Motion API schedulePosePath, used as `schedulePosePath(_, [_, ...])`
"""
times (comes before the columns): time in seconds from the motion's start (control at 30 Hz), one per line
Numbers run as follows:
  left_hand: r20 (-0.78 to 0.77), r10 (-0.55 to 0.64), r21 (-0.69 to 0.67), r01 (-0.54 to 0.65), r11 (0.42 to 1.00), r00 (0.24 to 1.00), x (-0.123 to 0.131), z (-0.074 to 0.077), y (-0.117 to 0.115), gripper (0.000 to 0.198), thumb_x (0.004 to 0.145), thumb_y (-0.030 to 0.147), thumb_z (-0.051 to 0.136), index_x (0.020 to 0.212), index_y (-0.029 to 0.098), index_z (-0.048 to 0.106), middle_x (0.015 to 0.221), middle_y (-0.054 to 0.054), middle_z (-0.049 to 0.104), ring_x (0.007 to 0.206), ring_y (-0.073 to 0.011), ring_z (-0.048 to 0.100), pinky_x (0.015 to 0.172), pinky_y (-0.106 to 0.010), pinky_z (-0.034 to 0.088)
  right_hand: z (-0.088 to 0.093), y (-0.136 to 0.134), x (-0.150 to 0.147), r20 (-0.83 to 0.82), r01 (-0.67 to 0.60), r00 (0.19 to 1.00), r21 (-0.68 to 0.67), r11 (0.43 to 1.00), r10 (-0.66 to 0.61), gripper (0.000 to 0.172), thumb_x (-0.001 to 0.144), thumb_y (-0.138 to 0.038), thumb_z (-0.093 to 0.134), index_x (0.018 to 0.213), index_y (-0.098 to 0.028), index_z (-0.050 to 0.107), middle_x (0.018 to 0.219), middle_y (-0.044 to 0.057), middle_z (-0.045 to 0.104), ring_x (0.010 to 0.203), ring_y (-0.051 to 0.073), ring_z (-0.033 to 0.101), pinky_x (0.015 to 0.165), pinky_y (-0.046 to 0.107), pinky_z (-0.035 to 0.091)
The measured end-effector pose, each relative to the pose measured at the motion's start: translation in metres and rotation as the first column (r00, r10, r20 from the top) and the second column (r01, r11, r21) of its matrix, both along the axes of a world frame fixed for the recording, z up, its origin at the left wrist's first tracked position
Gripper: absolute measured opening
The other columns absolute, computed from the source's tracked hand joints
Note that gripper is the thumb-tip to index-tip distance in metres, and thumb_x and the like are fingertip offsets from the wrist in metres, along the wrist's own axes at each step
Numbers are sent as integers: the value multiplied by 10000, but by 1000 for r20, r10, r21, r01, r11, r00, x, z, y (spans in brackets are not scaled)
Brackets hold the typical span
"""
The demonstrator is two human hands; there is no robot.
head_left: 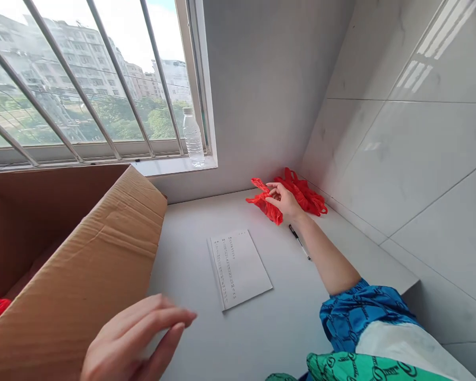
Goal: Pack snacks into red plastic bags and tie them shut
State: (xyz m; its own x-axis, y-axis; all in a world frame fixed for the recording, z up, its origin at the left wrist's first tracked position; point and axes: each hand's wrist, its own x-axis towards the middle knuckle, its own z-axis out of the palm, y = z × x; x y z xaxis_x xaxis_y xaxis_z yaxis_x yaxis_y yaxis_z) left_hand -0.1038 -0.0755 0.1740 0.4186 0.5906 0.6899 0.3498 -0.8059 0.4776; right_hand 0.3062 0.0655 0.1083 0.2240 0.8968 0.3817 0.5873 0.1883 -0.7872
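Left hand (137, 338) cropped; right (283, 201) seemingly pinching red bag (265, 203).

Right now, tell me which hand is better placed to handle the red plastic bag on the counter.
Right, most likely: the right hand is already at the red plastic bag, its fingers seemingly pinching it, while the left hand sits far back beside the cardboard box.
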Motion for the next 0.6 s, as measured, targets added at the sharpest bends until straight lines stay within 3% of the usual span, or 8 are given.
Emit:
schedulePosePath(0.1, [-60, 48, -129, -56, 990, 997, 31, -4, 19, 197, 924, 277, 589, 1106, 311, 657, 963, -26, 718, 821, -188, 706, 495, -230, 524, 22, -22, -26, -30, -281, 959, 46, 959, 283, 505, 844, -382, 680, 1323, -308, 539, 966, -20, 638, 680, 120, 545, 685, 279, 499])
schedulePosePath(0.17, [-97, 122, -202, -139, 969, 988, 49, -14, 39, 264, 962, 333, 542, 1215, 295, 609, 1162, -49, 676, 989, -202, 685, 466, -209, 474, 26, -39, -45, -23, -377, 926, 8, 926, 377, 452, 847, -385, 687, 1275, -307, 564, 953, -19, 642, 659, 118, 529, 639, 272, 476])
schedulePosePath(0.2, [-133, 151, -200, -176, 964, 980, 58, -20, 49, 278, 981, 343, 508, 1236, 287, 602, 1222, -54, 654, 1059, -211, 662, 534, -224, 503, 25, -47, -54, -16, -402, 916, -21, 915, 402, 399, 850, -382, 687, 1226, -298, 582, 948, -17, 648, 661, 119, 532, 627, 270, 466])
schedulePosePath(0.27, [-226, 202, -146, -238, 960, 953, 71, -37, 66, 285, 1001, 329, 459, 1234, 273, 614, 1268, -55, 642, 1126, -226, 628, 724, -289, 540, 14, -62, -71, -16, -436, 900, -73, 897, 436, 273, 861, -367, 677, 1107, -275, 603, 958, -13, 663, 669, 120, 547, 618, 269, 447])
schedulePosePath(0.33, [-345, 212, -105, -262, 959, 914, 80, -55, 76, 268, 995, 310, 464, 1192, 266, 640, 1219, -48, 677, 1072, -233, 643, 803, -341, 523, -2, -73, -85, -31, -448, 894, -110, 887, 447, 157, 878, -338, 649, 1004, -254, 604, 947, -11, 676, 660, 117, 556, 611, 270, 431])
schedulePosePath(0.47, [-444, 140, -167, -235, 957, 885, 84, -77, 76, 221, 985, 373, 498, 1075, 258, 663, 1046, -21, 734, 924, -216, 672, 719, -322, 496, -33, -86, -95, -87, -390, 920, -96, 916, 382, 75, 908, -292, 584, 945, -240, 622, 899, -3, 680, 651, 125, 564, 599, 274, 437])
schedulePosePath(0.6, [-409, 118, -146, -192, 971, 905, 84, -84, 72, 235, 944, 455, 572, 1012, 248, 659, 966, -16, 732, 852, -199, 665, 704, -306, 477, -44, -93, -96, -147, -361, 924, -43, 931, 352, 128, 926, -324, 580, 1009, -251, 643, 993, 15, 681, 724, 138, 597, 607, 274, 478])
